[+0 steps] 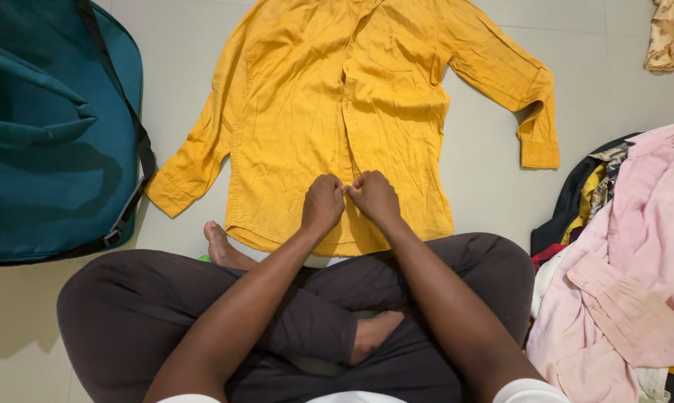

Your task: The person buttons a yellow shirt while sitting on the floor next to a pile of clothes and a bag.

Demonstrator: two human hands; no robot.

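Grip: left hand [322, 203] and right hand [374, 197] pinch yellow shirt [337, 97] placket, touching | Edges: teal bag [53, 134] left, clothes pile [635, 261] right | Pose: forearms converge over crossed legs.

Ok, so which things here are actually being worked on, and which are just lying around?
Being worked on:
yellow shirt, pinched at its front placket by the left hand and right hand

Lying about:
teal bag
pile of clothes
patterned cloth

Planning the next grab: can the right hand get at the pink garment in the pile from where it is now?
Probably yes. The right hand pinches the yellow shirt's front beside the left hand; the pink garment tops the pile on that side, only bare floor between.
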